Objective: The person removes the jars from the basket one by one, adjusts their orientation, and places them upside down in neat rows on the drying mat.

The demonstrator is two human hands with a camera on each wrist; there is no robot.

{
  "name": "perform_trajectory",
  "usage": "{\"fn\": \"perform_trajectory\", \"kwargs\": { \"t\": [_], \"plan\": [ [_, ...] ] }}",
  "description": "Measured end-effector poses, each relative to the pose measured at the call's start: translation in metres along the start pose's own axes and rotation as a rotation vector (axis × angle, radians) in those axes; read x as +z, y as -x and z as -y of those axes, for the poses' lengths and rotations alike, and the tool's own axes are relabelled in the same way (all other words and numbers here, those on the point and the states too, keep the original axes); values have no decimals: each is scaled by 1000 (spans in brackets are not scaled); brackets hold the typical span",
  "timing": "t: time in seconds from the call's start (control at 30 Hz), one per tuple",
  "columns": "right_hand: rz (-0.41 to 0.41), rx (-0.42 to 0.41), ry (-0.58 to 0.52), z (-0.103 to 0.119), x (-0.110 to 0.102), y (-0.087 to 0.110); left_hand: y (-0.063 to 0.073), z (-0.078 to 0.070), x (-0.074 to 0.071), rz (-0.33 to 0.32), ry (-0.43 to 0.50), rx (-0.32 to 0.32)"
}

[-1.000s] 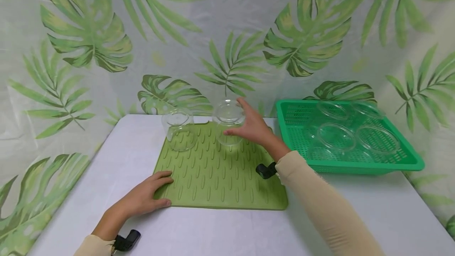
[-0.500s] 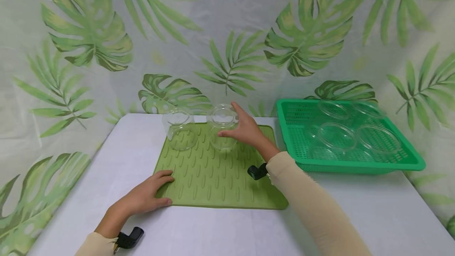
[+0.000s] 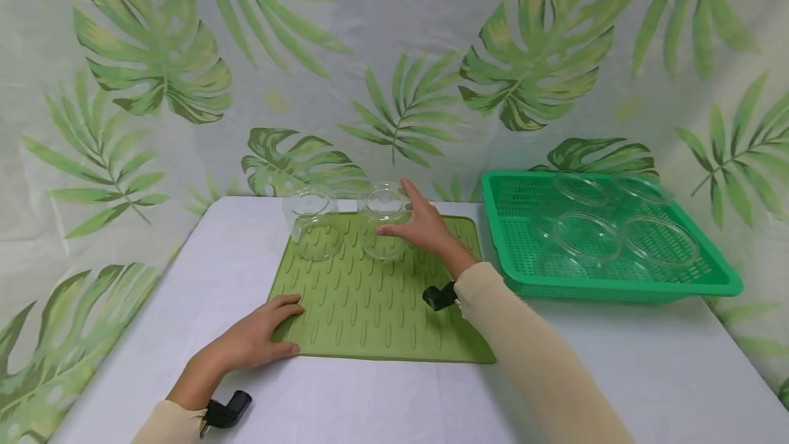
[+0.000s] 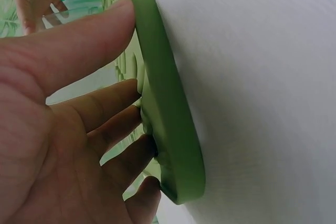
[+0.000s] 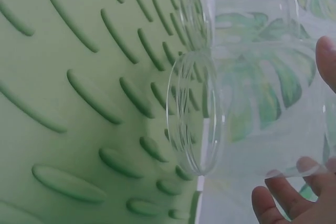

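Observation:
My right hand (image 3: 425,225) grips a clear cup (image 3: 374,214) that stands upside down on the back of a green ribbed mat (image 3: 370,321). In the right wrist view, the cup's wide rim is right at the mat, with the thumb on one side of the cup (image 5: 262,114) and the fingers on the other. A second inverted clear cup (image 3: 314,228) stands close on its left. At the mat's front left corner rests my left hand (image 3: 246,344), fingers spread and relaxed. The left wrist view has its thumb and fingertips against the mat's edge (image 4: 173,108).
To the right, a green perforated basket (image 3: 616,288) holds several clear cups (image 3: 585,237), their wide rims facing up. A white cloth (image 3: 370,403) covers the table. Behind hangs a leaf-print curtain (image 3: 419,12).
The right hand has moved left with its cup and lowered it slightly, bringing it nearer the other cup. The left hand has stayed in place on the mat.

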State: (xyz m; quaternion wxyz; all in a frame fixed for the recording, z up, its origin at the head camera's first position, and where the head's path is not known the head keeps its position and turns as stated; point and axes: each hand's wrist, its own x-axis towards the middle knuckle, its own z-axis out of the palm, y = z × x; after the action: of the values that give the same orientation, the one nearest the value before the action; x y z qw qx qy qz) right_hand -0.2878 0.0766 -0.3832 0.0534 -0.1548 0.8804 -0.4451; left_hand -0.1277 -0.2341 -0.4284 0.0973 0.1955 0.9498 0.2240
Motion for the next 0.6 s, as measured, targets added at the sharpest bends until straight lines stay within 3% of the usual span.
{"fn": "perform_trajectory", "kwargs": {
  "t": [0.6],
  "plan": [
    [2, 36, -44, -4, 15, -2, 1, 0, 0, -3, 9, -5]
  ]
}}
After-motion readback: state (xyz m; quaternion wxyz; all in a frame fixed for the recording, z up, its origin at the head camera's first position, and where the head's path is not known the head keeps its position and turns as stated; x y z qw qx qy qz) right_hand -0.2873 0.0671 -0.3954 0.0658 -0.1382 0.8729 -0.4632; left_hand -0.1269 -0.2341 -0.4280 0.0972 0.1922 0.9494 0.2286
